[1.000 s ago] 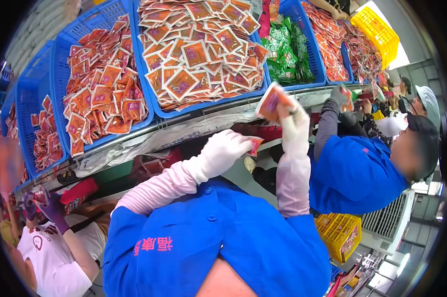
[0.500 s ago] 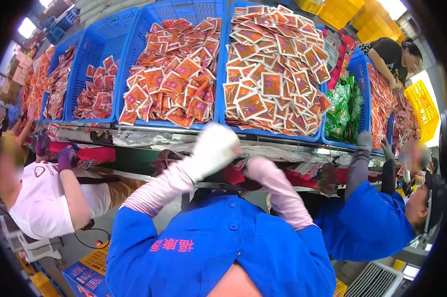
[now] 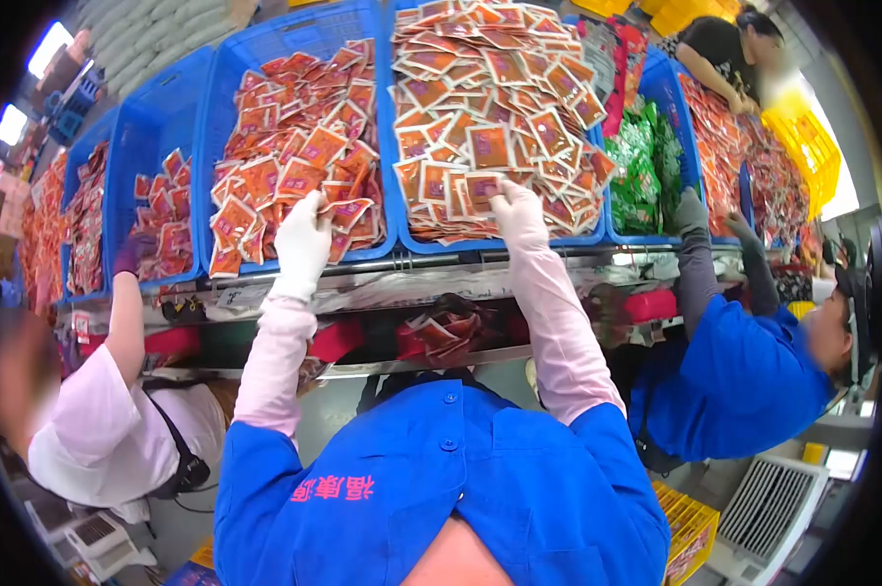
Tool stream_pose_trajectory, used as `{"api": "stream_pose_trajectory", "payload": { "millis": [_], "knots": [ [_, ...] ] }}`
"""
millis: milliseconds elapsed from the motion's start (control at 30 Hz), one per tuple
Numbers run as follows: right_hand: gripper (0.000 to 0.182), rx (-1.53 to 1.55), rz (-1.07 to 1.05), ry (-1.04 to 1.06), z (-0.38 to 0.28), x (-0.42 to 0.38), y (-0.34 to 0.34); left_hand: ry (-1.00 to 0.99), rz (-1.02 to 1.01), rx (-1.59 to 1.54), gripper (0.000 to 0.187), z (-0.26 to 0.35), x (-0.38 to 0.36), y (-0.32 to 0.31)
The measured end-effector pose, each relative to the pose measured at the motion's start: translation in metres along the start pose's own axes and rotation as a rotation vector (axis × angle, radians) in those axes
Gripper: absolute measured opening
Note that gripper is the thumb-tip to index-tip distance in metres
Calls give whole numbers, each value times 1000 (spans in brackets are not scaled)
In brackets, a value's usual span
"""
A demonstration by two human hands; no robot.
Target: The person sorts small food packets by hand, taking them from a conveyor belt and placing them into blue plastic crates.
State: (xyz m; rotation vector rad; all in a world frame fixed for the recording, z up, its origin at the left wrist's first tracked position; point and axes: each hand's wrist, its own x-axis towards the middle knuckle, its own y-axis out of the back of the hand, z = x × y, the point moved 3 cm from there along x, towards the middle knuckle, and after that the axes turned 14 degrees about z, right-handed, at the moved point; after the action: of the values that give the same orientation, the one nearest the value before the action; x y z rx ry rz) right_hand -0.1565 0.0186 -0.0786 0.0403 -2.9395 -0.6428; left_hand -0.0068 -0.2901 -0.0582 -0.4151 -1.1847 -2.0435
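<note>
My left hand (image 3: 304, 244), in a white glove, is closed at the front of a blue crate (image 3: 388, 220) heaped with orange-red sachets. Its fingertips pinch a small sachet (image 3: 347, 212), which sticks out to the right. My right hand (image 3: 521, 217), also gloved in white, reaches over the front of the neighbouring crate (image 3: 431, 242), piled higher with white-edged orange sachets. Thumb and fingers there are closed on the edge of a flat sachet (image 3: 481, 189). Below, between my arms, several sachets lie in a dark red opened bag (image 3: 448, 332) on the conveyor.
Green packets (image 3: 636, 156) fill a crate on the right. Co-workers stand on both sides: a person in a white shirt (image 3: 109, 430) at left, another in blue (image 3: 754, 381) at right. Across the line, a person in black (image 3: 710, 49) works beside a yellow crate (image 3: 802, 156).
Both my hands have moved from the conveyor up to the crates and apart, and each now grips a sachet. The left co-worker's hand has also gone up to a crate.
</note>
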Motion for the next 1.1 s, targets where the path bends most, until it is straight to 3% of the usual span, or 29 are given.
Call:
{"api": "stream_pose_trajectory", "payload": {
  "millis": [67,167,200,233,267,333,400,500,567,633,667,700,833,900,967,1033,1067,1100],
  "knots": [
    [26,444,50,-204,5,-18,38,177,-127,-295,7,41,3,8],
    [26,527,314,-333,-13,-62,118,568,-362,-966,12,111,-26,-20],
    [27,634,363,-174,0,-68,142,482,-430,-1025,15,146,-35,-27],
    [30,518,430,-134,-9,-79,169,394,-477,-1042,17,180,-45,-30],
    [30,494,492,-161,-19,-89,192,465,-594,-1170,16,203,-61,-44],
    [29,480,547,-143,-22,-105,222,103,-627,-1058,27,249,-78,-52],
    [26,371,557,-93,-26,-117,232,-337,-393,-893,20,278,-101,-69],
    [20,27,305,18,-29,-126,208,-734,-614,-445,32,281,-141,-107],
    [24,-369,-72,101,-25,-134,185,-799,-864,-343,39,259,-155,-107],
    [26,-1007,-552,58,11,-132,135,-915,-843,-322,14,239,-168,-106],
    [26,-979,-579,100,108,-145,102,-992,-832,-279,9,239,-167,-97],
    [29,-1043,-791,-31,200,-141,39,-1069,-820,-235,9,238,-166,-87],
    [26,-913,-855,176,121,-122,1,-980,-717,-392,11,222,-157,-64],
    [24,-836,-870,233,83,-124,3,-623,-813,-325,5,201,-109,-47],
    [24,-773,-875,270,52,-115,24,-382,-276,-254,9,138,-64,-22],
    [25,-749,-936,308,-40,-87,48,-310,-91,48,26,63,-36,1],
    [22,-525,-827,400,-36,-73,47,-279,-132,226,30,31,-35,3],
    [23,-567,-577,370,-44,-58,38,-245,-172,403,35,6,-38,4]
  ]
}}
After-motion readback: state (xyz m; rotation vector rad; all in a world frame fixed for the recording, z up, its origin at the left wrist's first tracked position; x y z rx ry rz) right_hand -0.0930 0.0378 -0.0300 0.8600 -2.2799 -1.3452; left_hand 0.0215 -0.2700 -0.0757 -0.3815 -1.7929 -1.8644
